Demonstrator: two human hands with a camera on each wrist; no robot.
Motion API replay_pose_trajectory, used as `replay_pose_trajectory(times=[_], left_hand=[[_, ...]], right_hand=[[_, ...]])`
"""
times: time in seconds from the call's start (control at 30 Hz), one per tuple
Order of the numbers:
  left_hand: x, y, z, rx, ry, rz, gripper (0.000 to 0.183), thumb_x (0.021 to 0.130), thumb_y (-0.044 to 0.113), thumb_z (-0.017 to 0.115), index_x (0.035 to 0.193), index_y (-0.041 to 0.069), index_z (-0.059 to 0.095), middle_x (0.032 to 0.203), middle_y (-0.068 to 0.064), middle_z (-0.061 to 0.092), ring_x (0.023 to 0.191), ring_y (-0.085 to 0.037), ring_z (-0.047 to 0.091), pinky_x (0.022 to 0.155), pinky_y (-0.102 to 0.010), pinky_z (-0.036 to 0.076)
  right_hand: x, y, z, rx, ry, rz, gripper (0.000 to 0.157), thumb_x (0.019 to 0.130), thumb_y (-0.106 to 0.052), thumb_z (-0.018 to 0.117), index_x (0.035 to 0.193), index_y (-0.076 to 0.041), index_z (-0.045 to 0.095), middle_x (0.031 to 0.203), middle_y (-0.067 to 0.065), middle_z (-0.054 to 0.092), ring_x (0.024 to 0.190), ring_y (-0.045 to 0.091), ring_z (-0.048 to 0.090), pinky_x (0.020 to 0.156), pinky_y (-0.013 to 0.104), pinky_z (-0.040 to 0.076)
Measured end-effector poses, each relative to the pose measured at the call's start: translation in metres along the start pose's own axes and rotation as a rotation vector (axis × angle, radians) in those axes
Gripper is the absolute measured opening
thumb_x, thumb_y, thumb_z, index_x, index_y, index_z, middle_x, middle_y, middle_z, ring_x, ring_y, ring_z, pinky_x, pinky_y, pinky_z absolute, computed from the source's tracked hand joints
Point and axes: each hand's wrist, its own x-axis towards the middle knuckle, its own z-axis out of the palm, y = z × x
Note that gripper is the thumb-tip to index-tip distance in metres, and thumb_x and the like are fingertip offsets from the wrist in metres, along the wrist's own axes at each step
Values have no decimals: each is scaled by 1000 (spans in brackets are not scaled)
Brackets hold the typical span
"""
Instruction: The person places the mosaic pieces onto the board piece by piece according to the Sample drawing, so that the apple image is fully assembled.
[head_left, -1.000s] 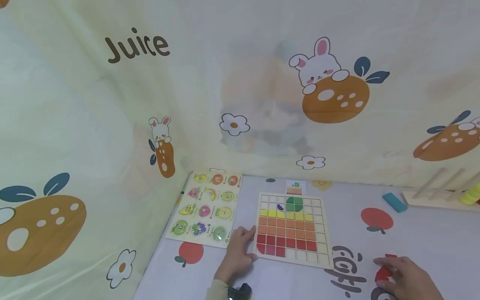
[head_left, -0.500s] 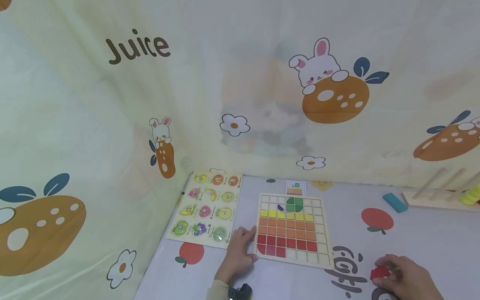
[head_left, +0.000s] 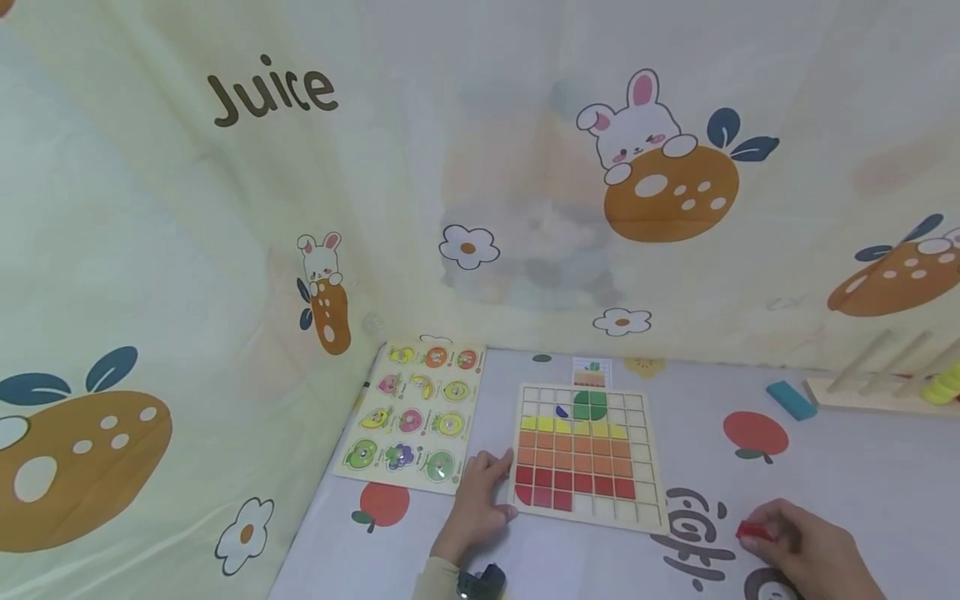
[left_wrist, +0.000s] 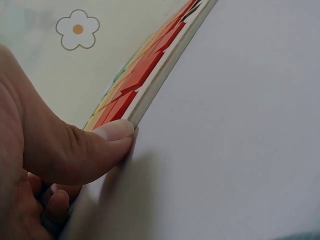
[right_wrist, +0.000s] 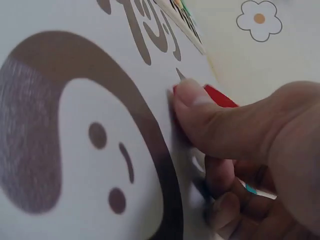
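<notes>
A square wooden grid board (head_left: 649,450) lies at the centre of the head view. Red, orange and yellow tiles fill rows of it, with green (head_left: 590,406) and blue pieces near the top. In the lowest row, three red tiles sit at the left and bare squares follow. My left hand (head_left: 477,504) touches the board's left side, its thumb (left_wrist: 117,131) against the near corner. Right of the board, my right hand (head_left: 806,542) pinches a red tile (head_left: 754,530) between thumb and fingers. The thumb covers part of that tile in the right wrist view.
A fruit puzzle board (head_left: 407,417) lies left of the grid board. A small picture card (head_left: 592,372) lies behind it. At the far right are a teal block (head_left: 791,401) and a wooden peg stand (head_left: 847,393) with yellow rings. A printed curtain (head_left: 525,167) hangs behind.
My right hand has turned the red tile and drawn it slightly left; a second red patch seen above its fingers earlier no longer shows. My left hand and the grid board stay put.
</notes>
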Motion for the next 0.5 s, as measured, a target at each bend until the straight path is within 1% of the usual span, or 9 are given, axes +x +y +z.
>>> replay_pose_trajectory(times=[0.03, 0.13, 0.27, 0.4, 0.5], left_hand=[[0, 0, 0, -1, -1, -2, 86, 76, 4, 81, 157, 11, 53, 106, 8, 49, 100, -7, 41, 98, -33, 47], [0, -1, 1, -2, -4, -5, 87, 76, 4, 81, 157, 12, 52, 106, 8, 49, 100, -7, 41, 97, -32, 47], [2, -2, 2, -1, -8, -11, 88, 75, 4, 81, 157, 12, 52, 106, 8, 48, 99, -7, 40, 94, -31, 45], [3, -3, 2, 6, -10, -13, 88, 75, 5, 81, 158, 12, 52, 106, 8, 47, 98, -7, 39, 93, -30, 45], [3, -4, 3, 11, -11, -15, 88, 75, 5, 81, 158, 12, 51, 106, 8, 46, 98, -7, 39, 93, -30, 45]], right_hand=[[0, -1, 0, -1, 11, -9, 49, 86, -39, 89, 114, -3, 70, 83, 0, 64, 77, 16, 58, 61, 24, 48], [0, -3, 1, 10, 49, -24, 52, 91, -42, 84, 121, -2, 69, 88, 3, 70, 79, 17, 62, 61, 22, 49], [-1, -8, 1, 56, 151, -51, 58, 96, -45, 77, 133, -3, 62, 97, 8, 77, 80, 19, 69, 61, 18, 51], [-1, -16, 1, 146, 212, -4, 59, 102, -49, 68, 144, -9, 59, 95, 7, 77, 77, 15, 69, 62, 19, 50], [3, -21, 1, 213, 195, 62, 61, 106, -52, 59, 153, -12, 54, 96, 7, 77, 78, 12, 66, 65, 20, 48]])
